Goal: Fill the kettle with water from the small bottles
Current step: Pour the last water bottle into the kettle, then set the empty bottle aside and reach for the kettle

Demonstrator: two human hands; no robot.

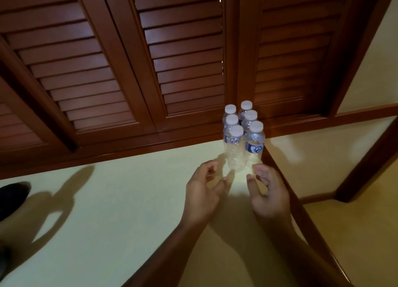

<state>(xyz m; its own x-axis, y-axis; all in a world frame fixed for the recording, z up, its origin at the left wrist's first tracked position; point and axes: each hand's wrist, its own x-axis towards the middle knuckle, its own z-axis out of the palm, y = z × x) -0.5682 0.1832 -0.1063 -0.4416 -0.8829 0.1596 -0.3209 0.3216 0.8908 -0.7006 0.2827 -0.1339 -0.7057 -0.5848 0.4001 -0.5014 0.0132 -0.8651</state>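
Six small bottles (243,133) clustered upright in two rows of three on pale yellow surface (120,200), white caps on, blue labels showing, close to louvred wooden doors (129,60). Left hand (203,191) just short of nearest bottles, grip loosely curled and holding nothing. Right hand (268,193) just beside it, grip part open, fingertips (257,168) at base of front right bottle; contact unclear. Dark object (13,198) at far left edge.
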